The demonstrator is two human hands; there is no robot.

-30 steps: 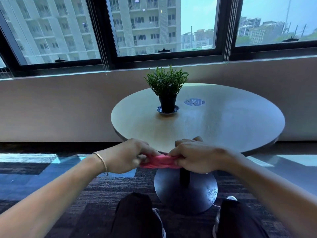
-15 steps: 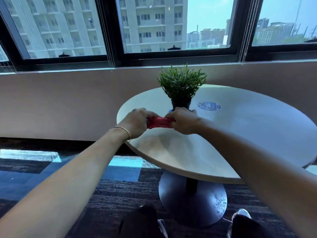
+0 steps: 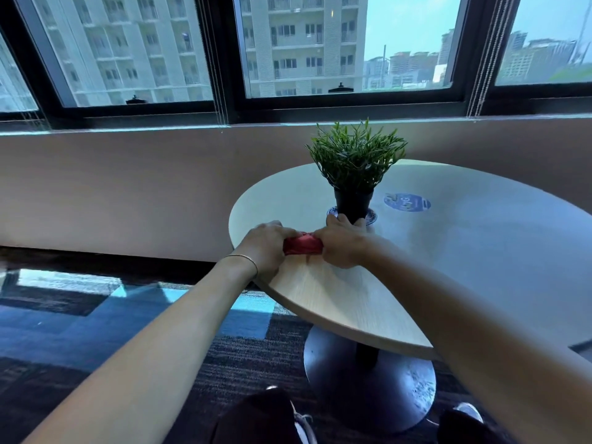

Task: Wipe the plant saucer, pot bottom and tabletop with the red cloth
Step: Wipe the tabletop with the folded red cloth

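The 2 hands, left hand and right hand, each clench 1 end of the bunched red cloth above the round surface, near its left edge. Just beyond the right knuckles, a black pot stands upright on its blue saucer. A blue sticker lies toward the far edge.
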